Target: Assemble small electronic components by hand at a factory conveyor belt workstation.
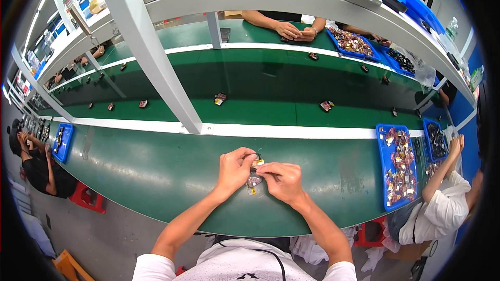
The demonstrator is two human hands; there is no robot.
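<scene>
Over the green worktop (172,177) just in front of me, my left hand (234,169) and my right hand (284,179) meet with fingertips pinched together. Between them is a small tagged item (254,181): a shiny, roundish lower part, yellow tags and a thin dark piece sticking up at the top. My left hand grips its upper part near the dark piece. From the right, my right thumb and fingers close on its middle. Fingers cover much of the item, so its exact kind cannot be made out.
A blue tray (387,177) of small tagged items lies right, another blue tray (63,143) far left. Beyond a white rail (286,131), a green conveyor belt (260,109) carries scattered items. A white post (151,52) rises left of centre. Other people sit around the line.
</scene>
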